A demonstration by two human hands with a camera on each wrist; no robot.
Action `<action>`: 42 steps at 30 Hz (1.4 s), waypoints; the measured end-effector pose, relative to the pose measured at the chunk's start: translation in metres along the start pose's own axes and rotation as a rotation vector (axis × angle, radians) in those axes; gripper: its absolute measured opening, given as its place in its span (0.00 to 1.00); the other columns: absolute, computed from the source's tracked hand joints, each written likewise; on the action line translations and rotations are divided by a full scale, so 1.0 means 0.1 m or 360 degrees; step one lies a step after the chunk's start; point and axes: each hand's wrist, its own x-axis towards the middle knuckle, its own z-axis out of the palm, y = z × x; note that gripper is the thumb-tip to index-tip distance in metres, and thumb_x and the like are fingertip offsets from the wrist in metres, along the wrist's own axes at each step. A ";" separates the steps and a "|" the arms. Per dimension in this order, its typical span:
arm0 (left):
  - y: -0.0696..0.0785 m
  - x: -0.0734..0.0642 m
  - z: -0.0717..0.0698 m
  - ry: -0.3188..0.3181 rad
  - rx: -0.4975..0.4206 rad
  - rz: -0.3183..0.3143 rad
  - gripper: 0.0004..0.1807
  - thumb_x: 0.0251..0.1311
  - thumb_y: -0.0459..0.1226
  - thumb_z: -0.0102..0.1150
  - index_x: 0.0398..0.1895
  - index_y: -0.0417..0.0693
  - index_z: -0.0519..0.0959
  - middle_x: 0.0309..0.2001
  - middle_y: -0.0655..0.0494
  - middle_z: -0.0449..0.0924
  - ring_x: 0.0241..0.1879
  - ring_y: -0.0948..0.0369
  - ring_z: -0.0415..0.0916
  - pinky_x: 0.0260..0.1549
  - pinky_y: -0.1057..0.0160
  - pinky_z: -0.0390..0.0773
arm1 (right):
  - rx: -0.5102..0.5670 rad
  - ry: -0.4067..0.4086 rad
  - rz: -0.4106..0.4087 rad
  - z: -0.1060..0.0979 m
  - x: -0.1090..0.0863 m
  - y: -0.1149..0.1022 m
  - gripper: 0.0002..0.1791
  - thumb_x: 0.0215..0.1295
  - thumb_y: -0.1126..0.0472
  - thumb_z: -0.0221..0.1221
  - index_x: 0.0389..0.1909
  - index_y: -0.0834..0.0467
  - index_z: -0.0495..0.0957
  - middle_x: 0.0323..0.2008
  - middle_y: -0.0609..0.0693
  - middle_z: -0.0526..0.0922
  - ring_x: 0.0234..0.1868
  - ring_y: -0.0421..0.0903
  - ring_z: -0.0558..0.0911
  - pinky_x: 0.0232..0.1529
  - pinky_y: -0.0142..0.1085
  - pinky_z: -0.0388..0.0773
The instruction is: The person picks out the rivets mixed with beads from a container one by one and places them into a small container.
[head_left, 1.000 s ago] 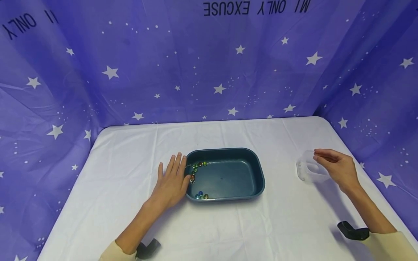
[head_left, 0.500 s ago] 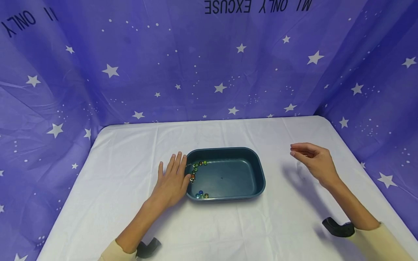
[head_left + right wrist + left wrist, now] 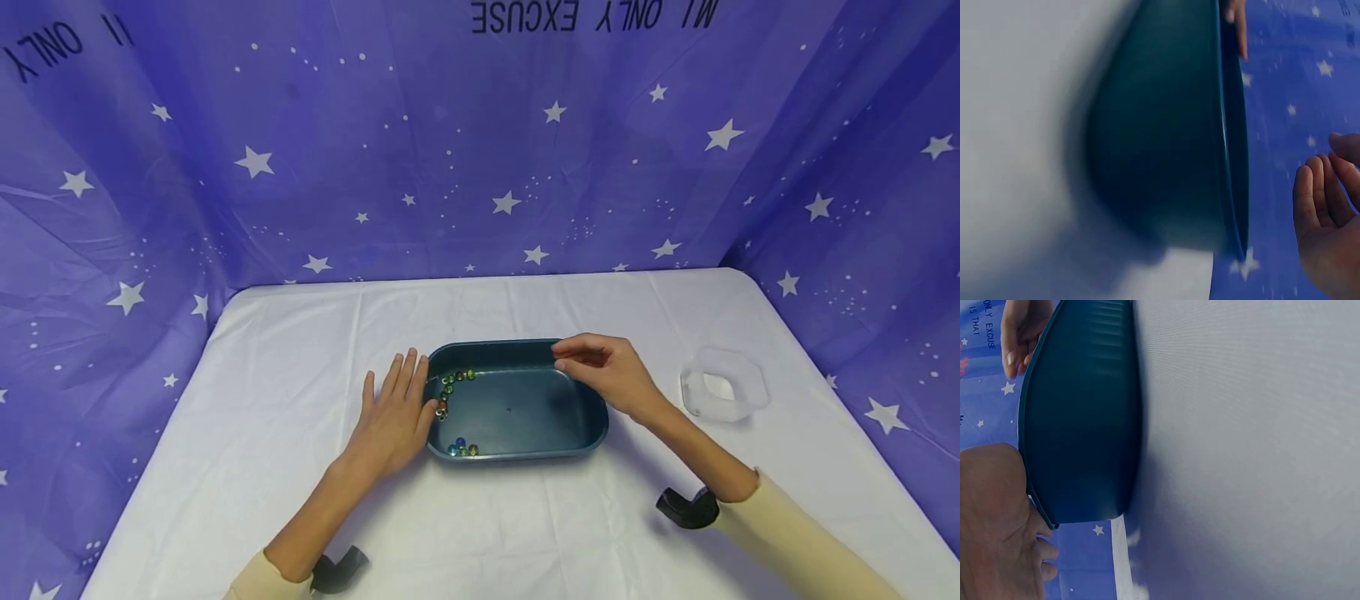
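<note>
A dark teal plastic basin [image 3: 517,457] stands mid-table. Several glass marbles [image 3: 448,389] lie along its left inner side, with a small cluster at its near left corner. My left hand [image 3: 393,425] rests against the basin's left rim, fingers straight and thumb at the edge. Over the basin's far right corner hovers my right hand [image 3: 607,371], its fingers loosely bent. In the right wrist view nothing shows between that hand's thumb and fingertips [image 3: 1319,164]. The left wrist view has the basin's outer wall [image 3: 1085,425] close up.
A clear plastic container [image 3: 723,387] stands on the right of the white-clothed table [image 3: 525,533]. Purple star-print curtains [image 3: 450,150] enclose the back and sides. A black device sits at each wrist.
My right hand has moved left from above the clear container to the basin's right side, uncovering the container. My left hand and the marbles stay in place.
</note>
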 end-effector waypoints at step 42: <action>0.01 0.01 -0.03 -0.0044 0.0057 0.0039 0.34 0.77 0.44 0.41 0.78 0.35 0.49 0.79 0.43 0.44 0.77 0.48 0.39 0.70 0.38 0.38 | -0.0203 -0.0728 0.0000 1.42 0.54 0.37 0.11 0.63 0.71 0.66 0.46 0.62 0.86 0.40 0.51 0.88 0.38 0.36 0.85 0.43 0.30 0.79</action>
